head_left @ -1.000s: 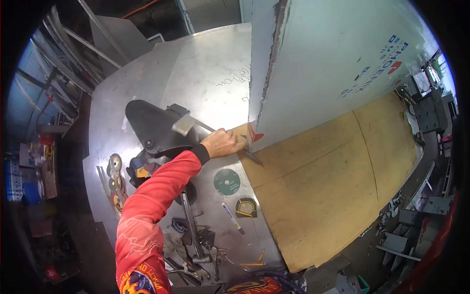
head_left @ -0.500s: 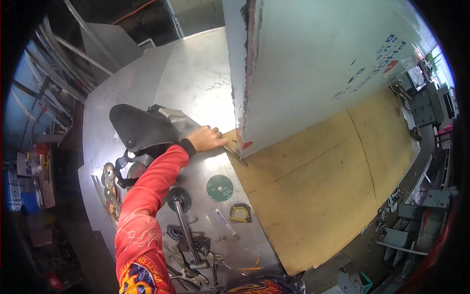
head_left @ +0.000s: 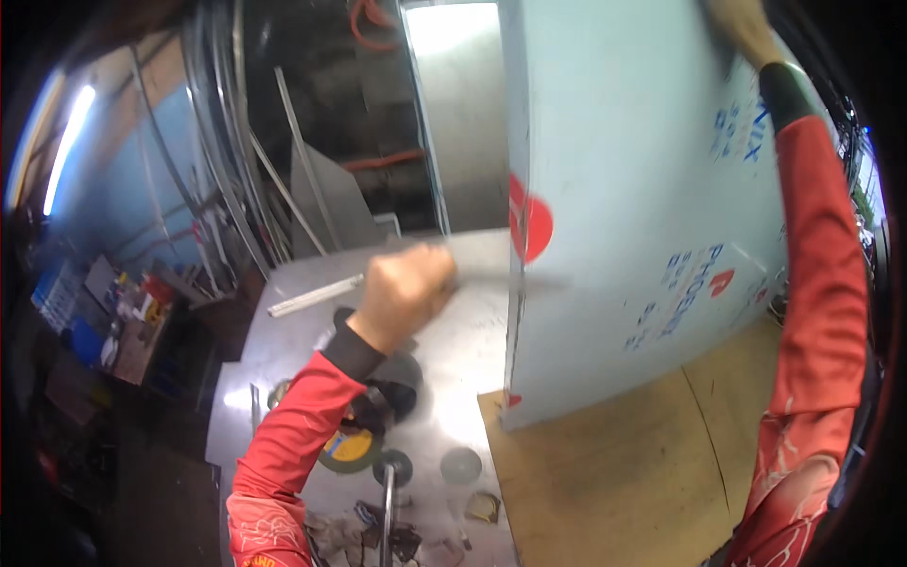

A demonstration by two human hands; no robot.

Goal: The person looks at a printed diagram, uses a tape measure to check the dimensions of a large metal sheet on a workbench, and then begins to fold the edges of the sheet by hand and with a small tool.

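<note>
My left hand (head_left: pixel 406 291) is closed in a fist, raised over the metal table beside the standing sheet-metal panel (head_left: pixel 614 198). A thin, narrow tool (head_left: pixel 510 281) sticks out of the fist toward the panel's near vertical edge; motion blurs it, so its exact kind is unclear. My right hand (head_left: pixel 742 28) reaches up to the panel's upper right part, with its fingers blurred and partly beyond the picture's edge. Pale blue-white film with print covers the panel, and a red round mark (head_left: pixel 535 228) sits by its edge.
A tan board (head_left: pixel 605 491) lies under the panel. On the metal table (head_left: pixel 453 378) are a dark welding mask (head_left: pixel 397 383), a yellow-centred disc (head_left: pixel 350 444), an angle grinder (head_left: pixel 389 477) and a tape measure (head_left: pixel 483 507). Metal lengths (head_left: pixel 283 189) lean behind.
My left hand has risen from the panel's bottom corner, still holding the thin tool. My right arm has come into view along the panel. The view has tilted up and turned left.
</note>
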